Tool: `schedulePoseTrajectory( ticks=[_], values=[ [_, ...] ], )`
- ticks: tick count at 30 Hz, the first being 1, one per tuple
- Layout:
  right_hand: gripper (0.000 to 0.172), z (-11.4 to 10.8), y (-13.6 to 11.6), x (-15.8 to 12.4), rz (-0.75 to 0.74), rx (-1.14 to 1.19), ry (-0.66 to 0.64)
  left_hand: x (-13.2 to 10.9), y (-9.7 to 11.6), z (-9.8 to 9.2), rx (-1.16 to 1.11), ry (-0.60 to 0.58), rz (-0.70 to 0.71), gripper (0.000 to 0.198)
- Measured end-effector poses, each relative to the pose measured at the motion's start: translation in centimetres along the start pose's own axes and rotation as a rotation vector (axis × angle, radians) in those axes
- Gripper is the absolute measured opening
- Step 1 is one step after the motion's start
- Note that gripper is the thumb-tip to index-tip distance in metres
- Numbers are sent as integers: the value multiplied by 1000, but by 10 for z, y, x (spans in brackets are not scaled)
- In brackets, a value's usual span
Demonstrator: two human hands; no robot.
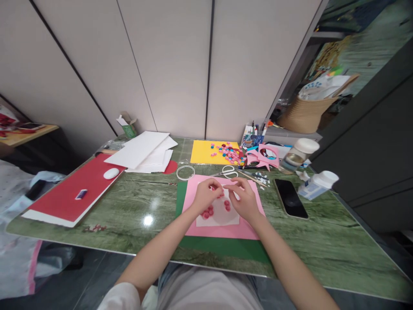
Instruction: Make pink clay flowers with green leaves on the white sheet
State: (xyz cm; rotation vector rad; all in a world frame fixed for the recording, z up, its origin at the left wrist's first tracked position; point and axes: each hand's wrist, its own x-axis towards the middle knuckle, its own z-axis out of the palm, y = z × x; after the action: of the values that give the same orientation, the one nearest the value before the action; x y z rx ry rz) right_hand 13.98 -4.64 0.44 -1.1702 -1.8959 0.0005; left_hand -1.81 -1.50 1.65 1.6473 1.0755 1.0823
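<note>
My left hand (208, 194) is over the white paper (216, 221), its thumb and fingertips pinched together; anything between them is too small to make out. Facing it, my right hand (244, 199) has its fingers bent inward with the tips almost meeting the left fingertips. What those tips hold, if anything, is also unclear. Small dark-pink round pieces (207, 212) lie on the paper below my left hand, and a few more (227, 206) sit beside my right. Under the paper is a pink sheet (222, 232), which lies on a green sheet (226, 247).
Beyond my hands are scissors (229, 171), a white ring (185, 173) and a yellow sheet (201, 153) with colourful pieces (230, 153). To the right are a phone (291, 199), a white bottle (319, 184) and a jar (298, 156). A red board (69, 189) lies left.
</note>
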Motion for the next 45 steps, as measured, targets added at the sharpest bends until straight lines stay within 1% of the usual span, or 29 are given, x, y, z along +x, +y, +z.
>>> schedulePoseTrajectory(
  ticks=[3,6,8,11,13,16,19,23,25,28,34,36,41,45],
  values=[
    [26,1,0,-1,-14,-28,-8,4,-3,-2,-211,-125,-131,5],
    [24,2,-1,-2,-17,-44,-14,5,-5,-4,-334,-207,-182,6],
    [25,2,-1,-2,-16,-46,-15,5,-5,-5,-374,-222,-186,7],
    [24,1,-4,-1,-6,-36,-17,5,-6,-4,-371,-218,-184,6],
    [21,0,-6,1,21,-10,-27,5,-6,-4,-353,-220,-179,6],
    [17,-3,-9,5,101,67,-38,6,-6,-4,-311,-206,-154,5],
    [12,-6,-10,8,160,140,-19,5,-4,-4,-171,-135,-86,4],
    [4,-7,-11,9,145,139,9,-1,1,-2,100,-11,83,5],
    [3,-6,-12,9,121,109,25,-3,4,-1,172,4,136,7],
    [2,-5,-12,7,108,100,44,-6,7,-1,243,9,169,10],
    [6,-4,-11,6,195,109,34,-7,11,-1,316,6,217,11],
    [8,-3,-12,6,202,109,25,-8,11,-1,337,7,231,10],
    [9,-1,-12,5,166,74,43,-8,12,0,364,16,250,9],
    [7,1,-10,3,111,20,89,-9,13,0,306,1,222,11]
  ],
)
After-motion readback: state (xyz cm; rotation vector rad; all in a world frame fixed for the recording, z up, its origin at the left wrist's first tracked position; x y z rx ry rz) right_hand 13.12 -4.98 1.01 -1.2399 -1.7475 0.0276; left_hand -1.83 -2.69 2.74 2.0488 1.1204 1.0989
